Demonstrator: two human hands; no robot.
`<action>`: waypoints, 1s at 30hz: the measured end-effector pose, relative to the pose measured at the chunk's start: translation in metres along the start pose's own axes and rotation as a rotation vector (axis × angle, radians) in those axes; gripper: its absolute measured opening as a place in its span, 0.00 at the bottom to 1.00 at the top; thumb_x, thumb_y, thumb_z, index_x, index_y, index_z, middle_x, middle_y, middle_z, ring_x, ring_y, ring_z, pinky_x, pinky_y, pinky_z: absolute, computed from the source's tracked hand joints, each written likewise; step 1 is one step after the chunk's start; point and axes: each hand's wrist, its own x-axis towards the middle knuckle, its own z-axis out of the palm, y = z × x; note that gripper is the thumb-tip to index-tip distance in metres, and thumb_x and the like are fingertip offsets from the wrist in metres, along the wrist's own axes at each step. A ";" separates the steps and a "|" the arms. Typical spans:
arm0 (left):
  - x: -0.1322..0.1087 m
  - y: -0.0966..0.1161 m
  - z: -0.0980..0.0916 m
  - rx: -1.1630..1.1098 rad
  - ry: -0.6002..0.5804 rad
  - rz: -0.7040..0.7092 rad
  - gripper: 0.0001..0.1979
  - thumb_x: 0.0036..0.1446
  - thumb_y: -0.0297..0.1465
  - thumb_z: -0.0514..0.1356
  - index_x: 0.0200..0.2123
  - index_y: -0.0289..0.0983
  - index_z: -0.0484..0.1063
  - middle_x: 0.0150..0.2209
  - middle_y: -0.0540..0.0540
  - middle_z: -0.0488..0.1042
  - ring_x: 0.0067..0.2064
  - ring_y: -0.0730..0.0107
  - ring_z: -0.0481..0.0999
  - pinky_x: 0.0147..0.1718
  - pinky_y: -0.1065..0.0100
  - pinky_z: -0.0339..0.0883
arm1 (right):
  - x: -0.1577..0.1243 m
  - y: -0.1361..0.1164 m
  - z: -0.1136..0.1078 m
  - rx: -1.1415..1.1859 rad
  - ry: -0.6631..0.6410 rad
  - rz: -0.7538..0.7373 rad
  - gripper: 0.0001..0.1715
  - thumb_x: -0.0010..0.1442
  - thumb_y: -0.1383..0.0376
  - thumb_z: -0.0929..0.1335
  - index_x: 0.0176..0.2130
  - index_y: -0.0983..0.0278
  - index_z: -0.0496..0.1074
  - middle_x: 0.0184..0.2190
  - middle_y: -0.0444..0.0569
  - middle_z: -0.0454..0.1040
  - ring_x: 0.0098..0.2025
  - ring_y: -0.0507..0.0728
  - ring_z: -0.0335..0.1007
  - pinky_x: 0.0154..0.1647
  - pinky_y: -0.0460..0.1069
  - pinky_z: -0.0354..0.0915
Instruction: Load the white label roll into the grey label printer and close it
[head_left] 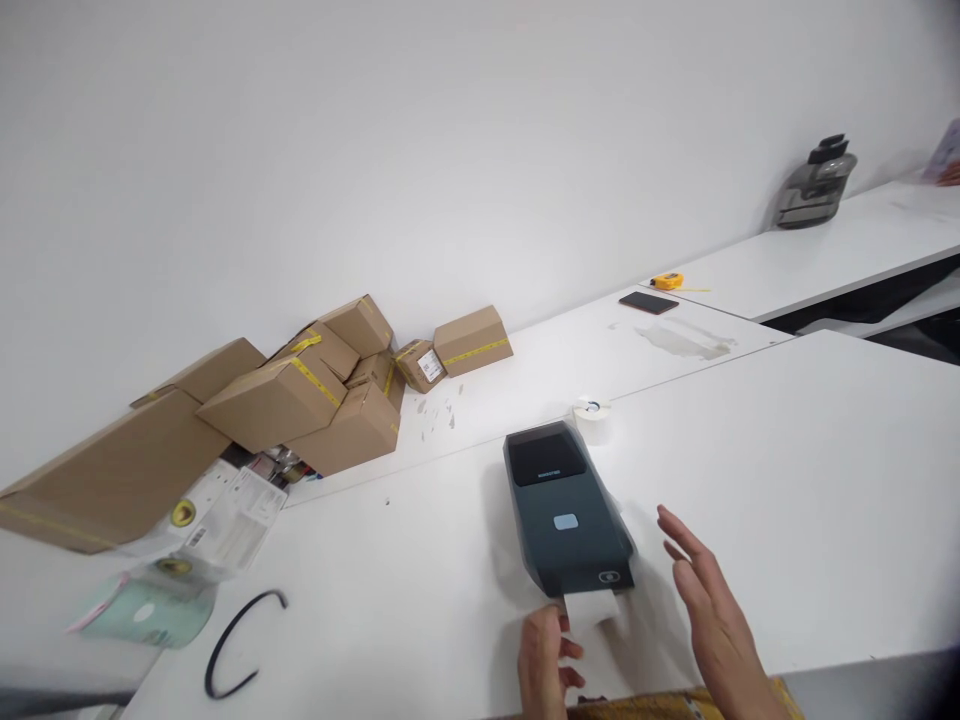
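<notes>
While the label printer (570, 505) rests on the white bench (757, 480), a short paper label (589, 606) sticks out of its near end, toward the person, and this label lies between the two hands. The left hand (546, 660) is clearly the nearer one: it sits just below the printer's near left corner, with its fingertips right beside the label's left edge, so that from this grip the label lies to the right and slightly beyond. The left grip is loosely curled, its fingers bent toward the label; whether any fingertip touches or pinches the paper I cannot tell. The right hand (721, 630) is held apart from the printer, off its near right corner, its grip wide and holding nothing, with the thumb side turned toward the printer. As for axes, the printer's long one runs away from the person, its far end leaning a little left; the label seems to leave along that same line, though too little of it shows to say which of its sides is longer. Just beyond the printer's far right corner stands a white roll (592, 424), and well off to the printer's left lies a black curved band (217, 650), out of either hand's immediate surroundings.
</notes>
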 end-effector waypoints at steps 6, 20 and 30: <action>-0.015 0.028 0.023 -0.054 -0.208 0.020 0.27 0.43 0.53 0.67 0.28 0.32 0.77 0.23 0.47 0.71 0.27 0.72 0.67 0.27 0.71 0.58 | 0.000 -0.019 0.002 -0.124 -0.061 -0.286 0.24 0.68 0.52 0.57 0.59 0.51 0.64 0.67 0.46 0.56 0.68 0.67 0.50 0.67 0.68 0.50; 0.008 -0.015 0.015 0.097 -0.176 0.245 0.34 0.36 0.64 0.62 0.16 0.38 0.58 0.16 0.55 0.54 0.22 0.78 0.48 0.23 0.70 0.46 | 0.038 -0.048 0.031 -0.781 -0.289 -0.977 0.14 0.64 0.57 0.66 0.49 0.52 0.74 0.66 0.42 0.62 0.68 0.68 0.53 0.66 0.70 0.45; 0.002 0.027 0.000 0.018 0.250 0.458 0.32 0.50 0.60 0.57 0.42 0.39 0.76 0.47 0.40 0.76 0.51 0.56 0.72 0.50 0.63 0.65 | 0.029 -0.022 0.011 -0.553 -0.277 -0.742 0.26 0.66 0.56 0.62 0.62 0.47 0.62 0.68 0.44 0.58 0.69 0.68 0.50 0.63 0.71 0.54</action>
